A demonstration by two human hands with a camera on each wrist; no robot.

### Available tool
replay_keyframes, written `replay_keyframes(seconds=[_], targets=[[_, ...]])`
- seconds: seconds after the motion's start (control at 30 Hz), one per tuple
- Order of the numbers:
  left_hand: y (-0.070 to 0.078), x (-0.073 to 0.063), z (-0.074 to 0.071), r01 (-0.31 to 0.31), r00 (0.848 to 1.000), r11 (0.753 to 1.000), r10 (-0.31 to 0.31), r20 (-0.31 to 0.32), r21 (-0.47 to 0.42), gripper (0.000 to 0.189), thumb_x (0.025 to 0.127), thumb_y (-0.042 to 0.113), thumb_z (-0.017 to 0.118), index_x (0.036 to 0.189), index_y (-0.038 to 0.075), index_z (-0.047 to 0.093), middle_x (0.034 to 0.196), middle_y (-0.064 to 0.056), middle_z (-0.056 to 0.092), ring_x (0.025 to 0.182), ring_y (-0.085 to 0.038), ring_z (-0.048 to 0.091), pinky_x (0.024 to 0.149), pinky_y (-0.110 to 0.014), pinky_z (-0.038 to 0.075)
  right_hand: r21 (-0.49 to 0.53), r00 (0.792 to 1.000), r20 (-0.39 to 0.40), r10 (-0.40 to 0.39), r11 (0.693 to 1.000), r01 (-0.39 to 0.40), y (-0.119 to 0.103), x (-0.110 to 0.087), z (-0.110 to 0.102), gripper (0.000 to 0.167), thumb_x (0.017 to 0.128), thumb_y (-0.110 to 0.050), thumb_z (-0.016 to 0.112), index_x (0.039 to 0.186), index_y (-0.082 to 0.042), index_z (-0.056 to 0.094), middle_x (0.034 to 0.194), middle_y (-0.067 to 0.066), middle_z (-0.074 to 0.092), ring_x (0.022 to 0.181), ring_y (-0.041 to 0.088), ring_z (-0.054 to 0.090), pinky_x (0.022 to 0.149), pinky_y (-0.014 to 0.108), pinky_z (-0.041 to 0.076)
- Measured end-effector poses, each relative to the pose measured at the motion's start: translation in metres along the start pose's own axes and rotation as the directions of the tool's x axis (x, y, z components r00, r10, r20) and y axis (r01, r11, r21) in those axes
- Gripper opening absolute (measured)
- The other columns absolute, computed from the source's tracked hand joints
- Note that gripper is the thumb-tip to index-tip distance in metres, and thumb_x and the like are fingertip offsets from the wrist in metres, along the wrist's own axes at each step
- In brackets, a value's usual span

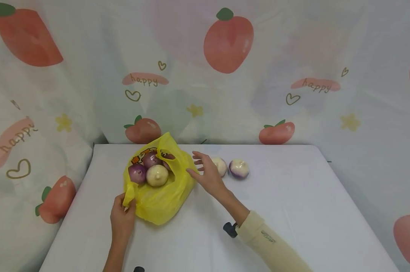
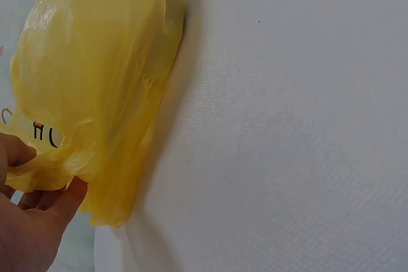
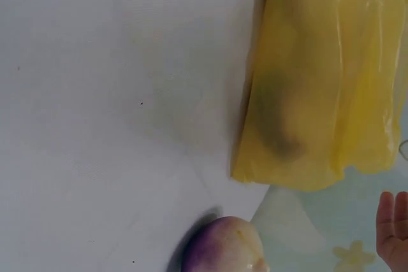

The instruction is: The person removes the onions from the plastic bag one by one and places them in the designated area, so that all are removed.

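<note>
A yellow plastic bag (image 1: 164,204) lies on the table with its mouth spread, showing several purple and pale round vegetables that look like turnips (image 1: 157,175). My left hand (image 1: 122,217) pinches the bag's near-left edge between thumb and fingers; the left wrist view shows the gathered plastic (image 2: 57,167) in that grip. Just right of the bag is my right hand (image 1: 210,175), its fingers spread and holding nothing. Behind that hand sits a pale turnip (image 1: 220,166), partly hidden, and beside it a white-and-purple turnip (image 1: 239,169). In the right wrist view my right hand (image 3: 394,234) shows only at the edge.
A white cloth covers the table (image 1: 293,211). Behind and to the left hangs a printed curtain (image 1: 232,109) with fruit and "happy" patterns. A small black device (image 1: 230,229) is at the right wrist, and another dark object (image 1: 138,269) shows at the bottom edge.
</note>
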State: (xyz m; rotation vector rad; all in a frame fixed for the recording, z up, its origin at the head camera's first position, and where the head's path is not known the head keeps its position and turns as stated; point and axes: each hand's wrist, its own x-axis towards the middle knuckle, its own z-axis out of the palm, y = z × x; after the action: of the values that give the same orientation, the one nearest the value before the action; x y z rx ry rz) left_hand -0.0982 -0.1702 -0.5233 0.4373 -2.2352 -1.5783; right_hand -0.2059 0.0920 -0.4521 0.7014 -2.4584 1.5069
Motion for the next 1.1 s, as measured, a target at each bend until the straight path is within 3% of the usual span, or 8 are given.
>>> replay_keyframes(seconds=[0.17, 0.4, 0.67, 0.93, 1.1], targets=[[0.000, 0.000, 0.000, 0.010, 1.000, 1.000, -0.010, -0.012, -0.008, 0.032, 0.093, 0.009, 0.057, 0.122, -0.002, 0.049, 0.116, -0.014, 0.055, 0.112, -0.026, 0.051, 0.076, -0.005, 0.037, 0.022, 0.999, 0.036, 0.015, 1.000, -0.015, -0.006, 0.005, 0.010, 0.057, 0.087, -0.018, 0.069, 0.136, -0.004, 0.043, 0.127, 0.012, 0.050, 0.108, 0.033, 0.052, 0.084, 0.045, 0.048], [0.002, 0.000, 0.000, -0.009, 1.000, 1.000, 0.009, -0.013, -0.008, 0.030, 0.093, 0.008, 0.058, 0.120, -0.004, 0.049, 0.117, -0.016, 0.056, 0.110, -0.026, 0.051, 0.075, -0.004, 0.036, 0.002, 0.996, 0.085, 0.041, 0.999, -0.041, -0.011, 0.009, 0.023, 0.058, 0.087, -0.019, 0.069, 0.137, -0.004, 0.042, 0.127, 0.010, 0.048, 0.110, 0.026, 0.051, 0.086, 0.041, 0.048], [0.002, -0.001, -0.001, -0.013, 0.999, 0.999, 0.014, -0.031, 0.043, 0.028, 0.093, 0.008, 0.057, 0.118, -0.003, 0.051, 0.116, -0.017, 0.058, 0.104, -0.023, 0.053, 0.073, -0.004, 0.036, -0.013, 0.997, 0.074, 0.033, 0.999, -0.033, -0.013, 0.012, 0.032, 0.054, 0.087, -0.017, 0.069, 0.133, -0.004, 0.045, 0.125, 0.009, 0.050, 0.107, 0.022, 0.052, 0.085, 0.038, 0.048], [0.001, -0.001, 0.001, -0.008, 1.000, 0.999, 0.009, -0.024, 0.032, 0.027, 0.093, 0.007, 0.057, 0.117, -0.003, 0.051, 0.117, -0.017, 0.057, 0.108, -0.025, 0.052, 0.073, -0.003, 0.036, 0.061, 0.996, 0.092, -0.012, 0.998, 0.006, -0.019, 0.017, 0.042, 0.050, 0.087, -0.015, 0.068, 0.131, -0.002, 0.047, 0.125, 0.014, 0.050, 0.105, 0.027, 0.054, 0.082, 0.039, 0.050], [-0.001, -0.001, 0.000, -0.014, 1.000, 0.999, 0.015, -0.018, 0.052, 0.028, 0.092, 0.007, 0.058, 0.117, -0.003, 0.051, 0.117, -0.018, 0.057, 0.107, -0.027, 0.053, 0.073, -0.002, 0.035, 0.145, 0.989, 0.148, 0.028, 0.988, -0.049, -0.020, 0.018, 0.053, 0.052, 0.088, -0.015, 0.068, 0.132, -0.001, 0.046, 0.125, 0.019, 0.050, 0.106, 0.030, 0.055, 0.083, 0.036, 0.050]])
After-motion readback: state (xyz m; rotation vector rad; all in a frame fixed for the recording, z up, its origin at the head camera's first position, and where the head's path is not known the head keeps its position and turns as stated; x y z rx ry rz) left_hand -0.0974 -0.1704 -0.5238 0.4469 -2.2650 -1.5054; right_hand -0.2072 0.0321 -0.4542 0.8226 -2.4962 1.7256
